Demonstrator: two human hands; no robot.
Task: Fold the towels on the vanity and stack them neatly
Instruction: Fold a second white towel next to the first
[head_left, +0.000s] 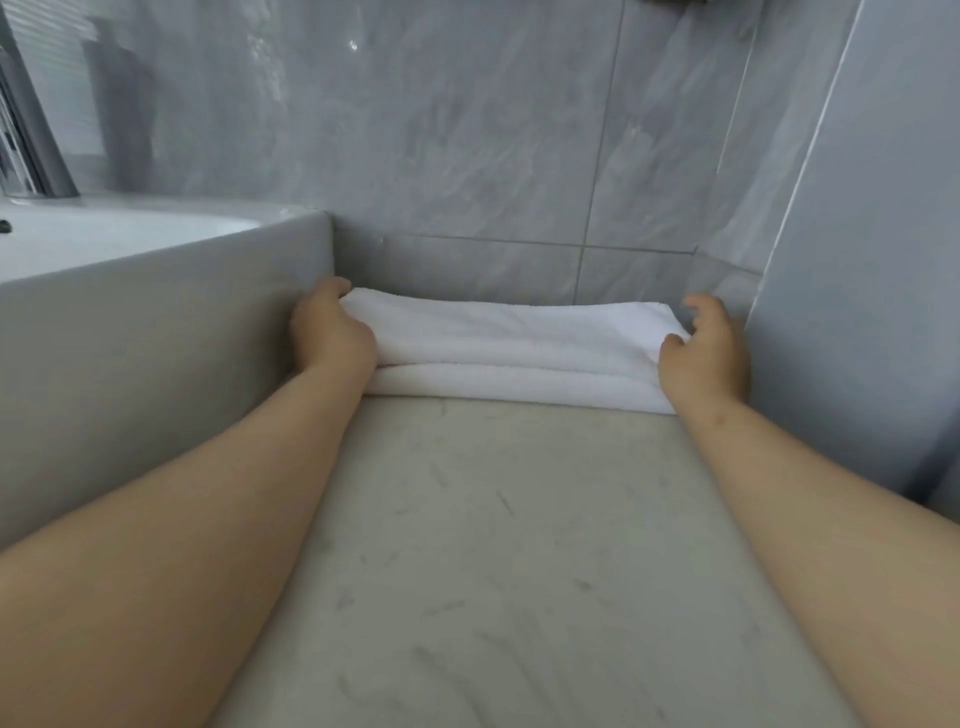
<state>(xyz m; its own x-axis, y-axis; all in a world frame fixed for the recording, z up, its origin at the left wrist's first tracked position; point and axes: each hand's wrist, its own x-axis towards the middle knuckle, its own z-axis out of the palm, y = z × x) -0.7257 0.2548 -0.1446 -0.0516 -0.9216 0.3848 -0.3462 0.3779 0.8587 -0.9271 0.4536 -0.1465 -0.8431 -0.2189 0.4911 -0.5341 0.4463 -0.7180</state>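
Two folded white towels (514, 348) lie stacked at the back of the marble vanity top (519, 545), against the tiled wall. My left hand (332, 327) grips the stack's left end, fingers curled over the top towel's far corner. At the right end, my right hand (704, 345) sits with loosely spread fingers; its thumb touches the top towel's edge and the fingers hover just off the cloth.
A raised white basin (156, 291) stands close on the left, its side wall beside my left hand. A chrome tap (31, 156) rises at the far left. Grey tiled walls (467, 130) close in the back and the right side (857, 312).
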